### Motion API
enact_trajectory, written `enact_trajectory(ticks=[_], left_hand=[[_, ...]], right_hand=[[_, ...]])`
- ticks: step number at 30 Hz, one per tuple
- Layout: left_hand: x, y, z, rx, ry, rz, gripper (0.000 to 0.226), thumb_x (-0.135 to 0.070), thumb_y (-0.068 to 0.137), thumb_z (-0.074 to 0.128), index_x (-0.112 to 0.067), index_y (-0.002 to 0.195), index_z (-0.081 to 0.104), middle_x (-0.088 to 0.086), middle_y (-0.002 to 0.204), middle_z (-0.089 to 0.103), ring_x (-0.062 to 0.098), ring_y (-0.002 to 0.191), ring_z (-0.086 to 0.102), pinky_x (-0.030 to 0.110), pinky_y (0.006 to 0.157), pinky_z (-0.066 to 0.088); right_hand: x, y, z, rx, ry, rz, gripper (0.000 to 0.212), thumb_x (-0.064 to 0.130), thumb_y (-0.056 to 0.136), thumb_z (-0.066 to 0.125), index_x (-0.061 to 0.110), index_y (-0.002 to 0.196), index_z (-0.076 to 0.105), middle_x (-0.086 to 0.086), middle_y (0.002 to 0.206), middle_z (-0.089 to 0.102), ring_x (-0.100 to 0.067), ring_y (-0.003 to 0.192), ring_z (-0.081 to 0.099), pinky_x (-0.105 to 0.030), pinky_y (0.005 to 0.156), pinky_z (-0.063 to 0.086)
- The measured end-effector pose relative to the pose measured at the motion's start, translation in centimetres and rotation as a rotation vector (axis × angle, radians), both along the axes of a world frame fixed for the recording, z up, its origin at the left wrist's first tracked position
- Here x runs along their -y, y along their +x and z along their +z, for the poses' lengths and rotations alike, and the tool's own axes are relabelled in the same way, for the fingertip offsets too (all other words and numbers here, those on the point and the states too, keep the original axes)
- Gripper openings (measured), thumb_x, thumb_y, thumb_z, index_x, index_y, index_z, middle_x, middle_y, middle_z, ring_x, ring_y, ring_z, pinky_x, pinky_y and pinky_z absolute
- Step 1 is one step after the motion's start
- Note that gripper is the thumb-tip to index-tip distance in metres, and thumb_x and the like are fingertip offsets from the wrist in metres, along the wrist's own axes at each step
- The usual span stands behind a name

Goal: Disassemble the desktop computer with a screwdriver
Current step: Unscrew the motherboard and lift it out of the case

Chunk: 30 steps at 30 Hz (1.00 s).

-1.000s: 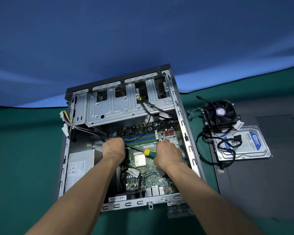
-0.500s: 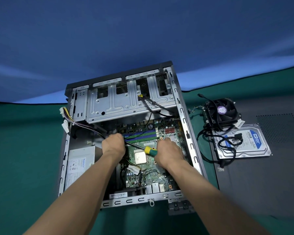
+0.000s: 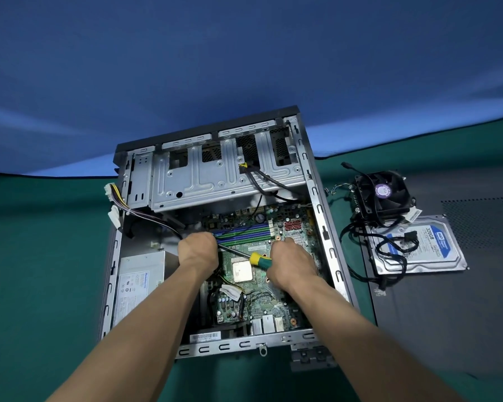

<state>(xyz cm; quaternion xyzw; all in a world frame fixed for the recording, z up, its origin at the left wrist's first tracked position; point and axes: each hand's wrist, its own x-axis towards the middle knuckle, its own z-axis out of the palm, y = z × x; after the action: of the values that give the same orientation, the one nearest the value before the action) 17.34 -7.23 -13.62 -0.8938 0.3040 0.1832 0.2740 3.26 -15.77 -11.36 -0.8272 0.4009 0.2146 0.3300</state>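
Observation:
The open desktop case [image 3: 320, 216] lies flat on the green table. Its green motherboard [image 3: 262, 300] sits inside with a bare square processor [image 3: 241, 271] at the centre. My right hand [image 3: 291, 262] rests on the board's right half and grips the yellow-green handle of a screwdriver [image 3: 259, 259]. The metal shaft runs up-left over the board to my left hand [image 3: 198, 250]. That hand is curled in a fist at the board's left edge, apparently gripping it; its fingertips and the shaft's tip are hidden beneath it.
A grey power supply [image 3: 140, 282] fills the case's left side, and a metal drive cage [image 3: 215, 175] its far end. To the right, a black cooler fan [image 3: 384, 195] and a hard drive [image 3: 427, 248] with tangled cables lie on the dark side panel [image 3: 447, 329].
Both hands stay where they were on the motherboard, with the screwdriver between them. Only the view has shifted a little.

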Motion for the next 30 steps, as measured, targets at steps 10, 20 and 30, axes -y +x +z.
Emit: enact_trajectory(ticks=[10,20,30], left_hand=[[-0.3,-0.4,-0.2,0.049,-0.096,0.030,0.031,-0.008,0.090,0.051,-0.006,0.121,0.053,0.011,0.120,0.057,0.020,0.107,0.059,0.026,0.081,0.047],[0.0,0.4,0.3,-0.023,-0.069,0.004,0.026,-0.001,0.088,0.051,-0.009,0.110,0.062,0.006,0.111,0.067,0.023,0.103,0.064,0.028,0.078,0.048],[-0.1,-0.2,0.5,0.020,-0.079,-0.021,0.023,-0.012,0.091,0.049,-0.012,0.110,0.061,0.003,0.108,0.067,0.019,0.098,0.065,0.026,0.071,0.045]], right_hand=[[0.1,0.0,0.2,0.002,-0.035,0.046,0.021,0.014,0.085,0.065,0.007,0.105,0.061,-0.009,0.113,0.051,-0.026,0.097,0.053,-0.035,0.082,0.046],[0.1,-0.1,0.3,0.008,-0.035,0.055,0.021,0.015,0.086,0.065,0.007,0.105,0.060,-0.009,0.114,0.050,-0.023,0.092,0.050,-0.033,0.082,0.046],[0.1,0.0,0.1,0.012,-0.036,0.064,0.020,0.016,0.085,0.066,0.009,0.102,0.059,-0.007,0.110,0.049,-0.020,0.085,0.046,-0.032,0.079,0.046]])
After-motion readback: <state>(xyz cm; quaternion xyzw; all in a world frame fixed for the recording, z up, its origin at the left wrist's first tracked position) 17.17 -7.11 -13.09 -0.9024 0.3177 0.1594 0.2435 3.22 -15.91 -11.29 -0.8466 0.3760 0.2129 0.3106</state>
